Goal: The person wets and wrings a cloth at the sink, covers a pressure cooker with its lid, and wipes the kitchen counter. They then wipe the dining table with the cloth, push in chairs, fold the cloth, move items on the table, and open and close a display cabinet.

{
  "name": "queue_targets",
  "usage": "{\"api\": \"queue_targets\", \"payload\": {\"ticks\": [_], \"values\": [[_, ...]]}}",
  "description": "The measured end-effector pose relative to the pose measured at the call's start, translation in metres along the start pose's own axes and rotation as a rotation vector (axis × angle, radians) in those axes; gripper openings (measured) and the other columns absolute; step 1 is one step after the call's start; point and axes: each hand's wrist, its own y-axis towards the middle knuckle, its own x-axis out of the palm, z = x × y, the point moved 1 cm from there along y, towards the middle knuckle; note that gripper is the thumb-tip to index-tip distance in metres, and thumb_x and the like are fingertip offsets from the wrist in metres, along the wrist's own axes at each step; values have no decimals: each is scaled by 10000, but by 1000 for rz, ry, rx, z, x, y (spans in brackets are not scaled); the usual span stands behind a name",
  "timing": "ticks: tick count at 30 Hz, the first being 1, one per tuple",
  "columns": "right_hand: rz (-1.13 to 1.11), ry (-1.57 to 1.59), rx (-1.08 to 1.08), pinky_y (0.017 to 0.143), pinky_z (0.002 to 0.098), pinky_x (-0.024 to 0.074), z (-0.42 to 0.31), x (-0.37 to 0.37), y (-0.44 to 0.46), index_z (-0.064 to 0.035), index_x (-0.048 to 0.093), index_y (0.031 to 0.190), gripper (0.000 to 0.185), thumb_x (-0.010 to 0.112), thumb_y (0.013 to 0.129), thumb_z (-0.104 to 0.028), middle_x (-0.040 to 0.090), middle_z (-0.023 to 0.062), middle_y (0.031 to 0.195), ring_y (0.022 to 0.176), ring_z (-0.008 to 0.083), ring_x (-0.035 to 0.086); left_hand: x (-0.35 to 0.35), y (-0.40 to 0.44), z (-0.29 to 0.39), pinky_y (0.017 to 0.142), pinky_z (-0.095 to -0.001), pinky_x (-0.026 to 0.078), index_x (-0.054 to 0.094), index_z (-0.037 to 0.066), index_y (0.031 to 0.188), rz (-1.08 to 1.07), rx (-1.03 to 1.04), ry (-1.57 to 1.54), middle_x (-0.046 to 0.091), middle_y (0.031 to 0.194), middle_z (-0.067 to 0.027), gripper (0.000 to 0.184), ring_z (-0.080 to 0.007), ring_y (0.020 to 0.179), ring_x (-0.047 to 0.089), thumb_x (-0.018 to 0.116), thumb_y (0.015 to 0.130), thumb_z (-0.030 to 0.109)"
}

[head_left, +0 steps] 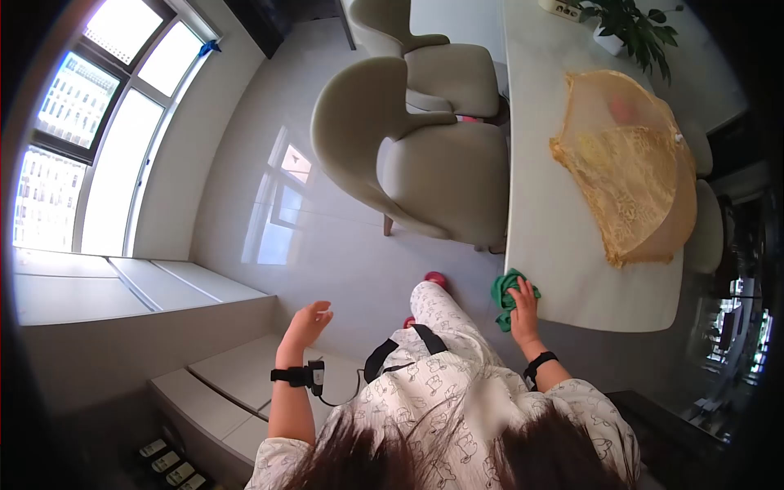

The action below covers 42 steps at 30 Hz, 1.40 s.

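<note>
Green cloth (508, 296) under right hand (523, 299), at table (596, 304) corner.

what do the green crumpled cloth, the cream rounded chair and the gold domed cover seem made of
The green crumpled cloth looks like soft matte fabric: it bunches in loose folds under the right hand. The cream rounded chair may be leather or faux leather, smooth with low sheen. The gold domed cover seems sheer mesh and lace: patterned, see-through.

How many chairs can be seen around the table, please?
4. A front chair and a second chair are left of the table; a third chair and a fourth chair show partly on its right. Others may be hidden.
</note>
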Motion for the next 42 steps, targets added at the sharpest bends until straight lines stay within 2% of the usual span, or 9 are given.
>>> {"api": "queue_targets", "payload": {"ticks": [11, 14, 16, 26, 29, 31, 35, 37, 42], "values": [[621, -368, 789, 1003, 449, 311, 66, 46, 161, -38, 359, 1302, 540, 434, 773, 40, 353, 230, 1317, 1182, 387, 380, -187, 124, -25, 780, -334, 472, 558, 28, 1075, 120, 230, -13, 606, 1025, -151, 285, -266, 915, 600, 557, 838, 186], [683, -56, 1107, 887, 452, 426, 93, 35, 218, -32, 395, 1265, 487, 452, 781, -24, 485, 237, 1179, 1007, 398, 529, -236, 122, -97, 775, -309, 474, 568, 28, 1073, 131, -2, -1, 634, 966, -128, 283, -229, 898, 610, 573, 835, 180], [802, 983, 1088, 755, 453, 497, 39, 5, 254, -48, 419, 1249, 413, 403, 837, -66, 530, 190, 1129, 906, 360, 588, -264, 115, -146, 758, -304, 475, 574, 22, 1062, 224, -103, 32, 641, 943, -128, 292, -229, 868, 616, 573, 834, 205], [1131, 1279, 1168, 555, 446, 492, 5, 59, 222, -61, 543, 1083, 257, 443, 891, -200, 573, 128, 974, 743, 312, 595, -348, 257, -255, 669, -297, 470, 585, 29, 1059, -91, -331, -105, 641, 881, -97, 337, -172, 797, 616, 552, 828, 272], [1216, 1212, 1206, 554, 445, 481, -87, 44, 236, -52, 548, 1065, 256, 454, 883, -206, 571, 128, 975, 738, 306, 588, -401, 365, -203, 752, -323, 476, 590, 33, 1045, -9, 16, 101, 645, 905, -146, 322, -232, 852, 624, 551, 837, 276], [1175, 1046, 1294, 759, 451, 475, -127, 46, 245, -16, 459, 1212, 353, 395, 906, -179, 511, 148, 1157, 1006, 311, 531, -428, 439, -167, 767, -321, 473, 598, 49, 1038, 86, 131, 12, 645, 907, -142, 296, -238, 860, 623, 555, 837, 261], [656, 226, 1517, 798, 427, 443, -190, 49, 257, -14, 495, 1177, 365, 406, 828, -74, 528, 163, 1171, 1038, 312, 528, -454, 546, -58, 762, -318, 474, 580, 36, 1039, -166, 320, -26, 643, 910, -146, 281, -243, 874, 622, 560, 838, 231], [323, -33, 1343, 796, 403, 440, -226, 62, 262, -4, 579, 1059, 350, 494, 769, -181, 581, 190, 1075, 943, 331, 576, -444, 584, -4, 767, -314, 474, 569, 26, 1045, -307, 458, 140, 639, 929, -149, 288, -242, 888, 618, 553, 845, 232], [225, 278, 1774, 823, 378, 422, -296, 73, 285, 26, 618, 984, 570, 516, 752, -486, 600, 207, 1007, 971, 316, 566, -360, 614, 149, 768, -308, 472, 550, 24, 1085, -620, 749, 198, 623, 992, -140, 324, -224, 920, 601, 548, 860, 256]]}}
